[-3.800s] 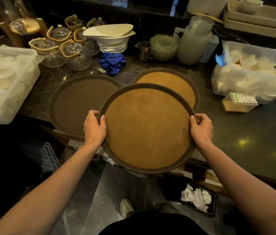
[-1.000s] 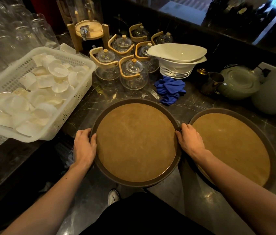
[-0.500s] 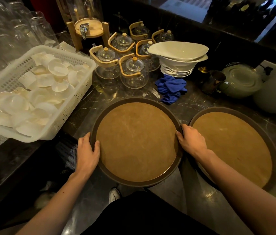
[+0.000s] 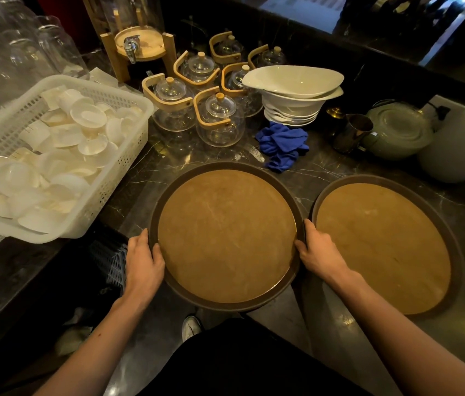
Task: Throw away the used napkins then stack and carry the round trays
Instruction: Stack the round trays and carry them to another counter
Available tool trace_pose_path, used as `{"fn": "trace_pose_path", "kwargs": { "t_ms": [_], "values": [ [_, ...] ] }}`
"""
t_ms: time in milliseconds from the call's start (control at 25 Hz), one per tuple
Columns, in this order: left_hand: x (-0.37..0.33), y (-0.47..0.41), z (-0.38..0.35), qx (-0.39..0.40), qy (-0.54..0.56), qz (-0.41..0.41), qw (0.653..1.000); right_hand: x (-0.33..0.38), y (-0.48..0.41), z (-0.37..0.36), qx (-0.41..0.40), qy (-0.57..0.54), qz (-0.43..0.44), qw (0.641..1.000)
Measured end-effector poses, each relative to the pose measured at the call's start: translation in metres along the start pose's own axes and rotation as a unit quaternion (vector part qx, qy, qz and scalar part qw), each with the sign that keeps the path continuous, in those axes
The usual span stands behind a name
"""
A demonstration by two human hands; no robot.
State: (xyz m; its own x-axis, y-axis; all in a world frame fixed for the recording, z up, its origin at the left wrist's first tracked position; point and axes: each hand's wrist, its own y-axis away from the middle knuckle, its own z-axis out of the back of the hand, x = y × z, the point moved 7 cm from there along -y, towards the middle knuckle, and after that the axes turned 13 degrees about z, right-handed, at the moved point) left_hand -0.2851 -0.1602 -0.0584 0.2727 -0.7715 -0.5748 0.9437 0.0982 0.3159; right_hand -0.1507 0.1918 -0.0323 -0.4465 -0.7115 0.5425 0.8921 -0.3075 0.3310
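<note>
Two round brown trays with tan non-slip tops lie on the dark marble counter. The left tray overhangs the counter's near edge; it lies where a darker tray lay earlier, which is hidden now. My left hand grips its left rim and my right hand grips its right rim. The second tray lies flat just to the right, its rim close to my right hand. No napkins are in view.
A white plastic basket of small white cups sits at left, overhanging the counter. Behind the trays stand several glass teapots, a stack of white bowls, a blue cloth, a metal jug and a drink dispenser.
Since 3.8 s ago the tan tray was carried left and set where the dark tray lay. Over the last second both hands have stayed on its rim, nearly still.
</note>
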Motion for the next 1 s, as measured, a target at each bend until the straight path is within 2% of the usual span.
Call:
{"fn": "trace_pose_path", "kwargs": {
  "t_ms": [280, 680, 800, 1000],
  "values": [
    [-0.012, -0.012, -0.003, 0.017, -0.005, -0.010, 1.000, 0.000, -0.001, 0.002, -0.026, -0.019, -0.023, 0.999],
    [-0.018, -0.009, 0.001, 0.038, -0.007, -0.045, 0.998, -0.001, 0.010, -0.002, -0.104, -0.037, -0.042, 0.993],
    [-0.019, -0.007, 0.003, 0.054, -0.015, -0.089, 0.994, -0.003, 0.018, -0.005, -0.129, -0.018, -0.040, 0.991],
    [-0.035, 0.000, 0.013, 0.026, -0.059, -0.185, 0.981, 0.001, 0.040, -0.004, -0.197, 0.003, -0.034, 0.980]
  ]
}}
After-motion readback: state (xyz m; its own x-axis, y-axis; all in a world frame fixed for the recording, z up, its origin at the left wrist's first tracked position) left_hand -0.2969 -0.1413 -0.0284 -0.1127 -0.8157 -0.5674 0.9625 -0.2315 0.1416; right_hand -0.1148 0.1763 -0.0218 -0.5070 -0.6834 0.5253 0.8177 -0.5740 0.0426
